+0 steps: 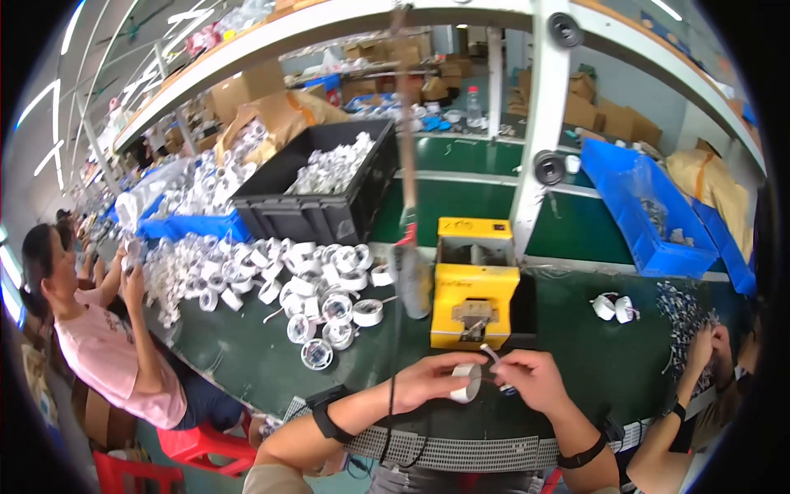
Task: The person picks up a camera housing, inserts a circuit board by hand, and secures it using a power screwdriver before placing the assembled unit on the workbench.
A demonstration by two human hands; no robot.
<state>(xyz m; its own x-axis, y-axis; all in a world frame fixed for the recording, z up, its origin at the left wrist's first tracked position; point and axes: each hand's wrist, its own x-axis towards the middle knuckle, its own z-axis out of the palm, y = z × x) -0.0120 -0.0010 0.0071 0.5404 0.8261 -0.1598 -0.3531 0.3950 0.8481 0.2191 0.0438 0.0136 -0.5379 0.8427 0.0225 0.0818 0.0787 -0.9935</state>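
Green counter (247, 354), yellow machine (475, 284) ahead; left hand (432, 379) fingers pinching white ring (467, 382), right hand (531, 379) fingers pinching thin wire (489, 354).

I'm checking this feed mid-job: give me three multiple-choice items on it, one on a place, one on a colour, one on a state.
1. Where is the yellow machine?
A. on the green bench just beyond the hands
B. inside the black crate
C. on the floor

2. What colour is the tub at the right?
A. red
B. blue
C. white

3. What is the left hand doing?
A. lying flat and empty
B. holding a small white ring
C. gripping a bottle

Answers:
1 A, it stands on the green bench right behind both hands.
2 B, the tub is plainly blue.
3 B, the fingers wrap a small white ring, with the right hand pinching beside it.
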